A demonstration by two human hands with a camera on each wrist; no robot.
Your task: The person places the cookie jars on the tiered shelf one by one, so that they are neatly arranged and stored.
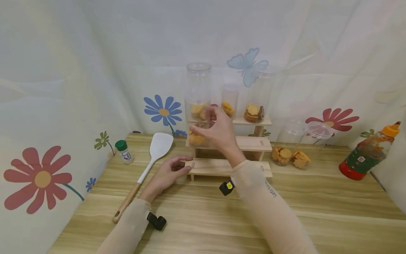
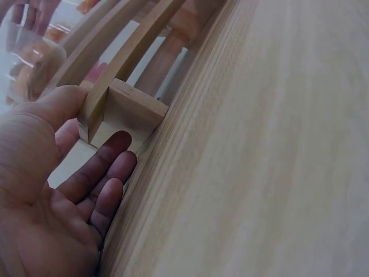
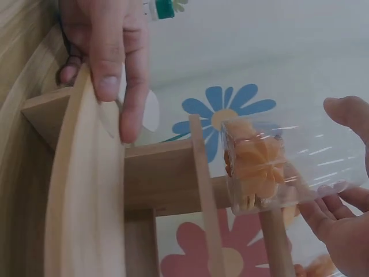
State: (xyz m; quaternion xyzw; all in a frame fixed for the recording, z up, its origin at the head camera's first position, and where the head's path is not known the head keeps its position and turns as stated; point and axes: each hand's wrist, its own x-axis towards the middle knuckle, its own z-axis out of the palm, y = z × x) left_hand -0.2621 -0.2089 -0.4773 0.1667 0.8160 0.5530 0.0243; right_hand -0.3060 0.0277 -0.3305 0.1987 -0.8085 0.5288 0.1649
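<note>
Nearby, a spatula (image 1: 160, 145) (white-headed) and two jars (image 1: 283, 148) flank the tiered shelf (image 1: 215, 167).

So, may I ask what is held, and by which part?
The left hand holds the stand by its bottom step's left end; whether the right hand grips the jar beside it is unclear.

I watch from a head camera set back and high, facing forward and down over the table (image 1: 196, 218) and wooden rack (image 1: 215, 166); my left wrist view sits close, tilted, facing the rack's end; my right looks sideways across it; both wrist views share the left hand (image 1: 166, 176).
</note>
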